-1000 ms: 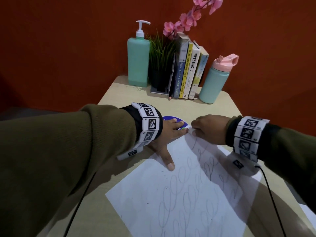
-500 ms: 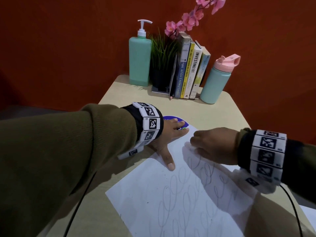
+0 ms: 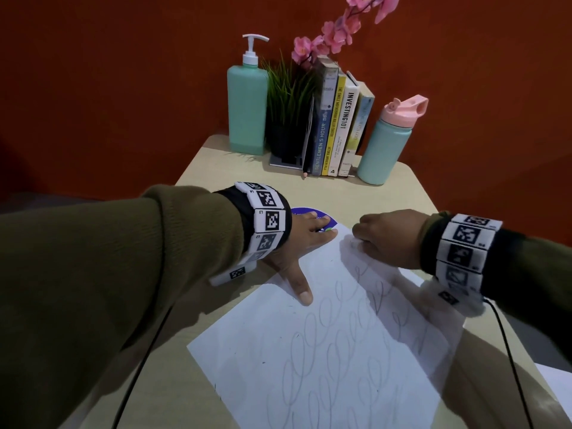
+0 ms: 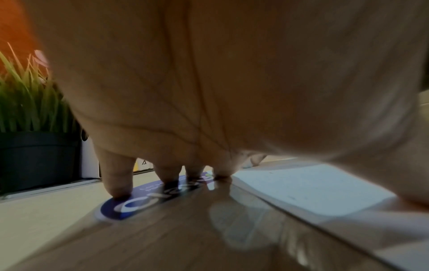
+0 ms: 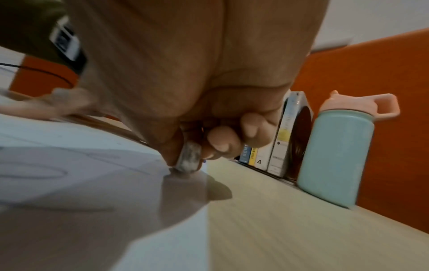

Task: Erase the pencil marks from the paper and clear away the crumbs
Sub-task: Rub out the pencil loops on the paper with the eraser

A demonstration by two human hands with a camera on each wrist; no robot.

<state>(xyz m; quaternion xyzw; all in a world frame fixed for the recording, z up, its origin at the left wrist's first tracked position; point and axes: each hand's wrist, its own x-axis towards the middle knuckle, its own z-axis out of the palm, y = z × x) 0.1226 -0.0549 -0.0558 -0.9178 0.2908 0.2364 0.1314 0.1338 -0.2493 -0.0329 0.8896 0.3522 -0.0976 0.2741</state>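
Right hand [image 3: 387, 236] grips eraser [image 5: 189, 158] on paper [image 3: 325, 351] — left hand [image 3: 297, 246] flat, grip wide.

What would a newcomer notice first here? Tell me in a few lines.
Two hands meet at the far corner of a white paper covered in pencil loops: the left hand presses it flat, the right hand grips a smudged eraser against it. Behind them, a mint pump bottle, books and a pink-lidded flask line the orange wall.
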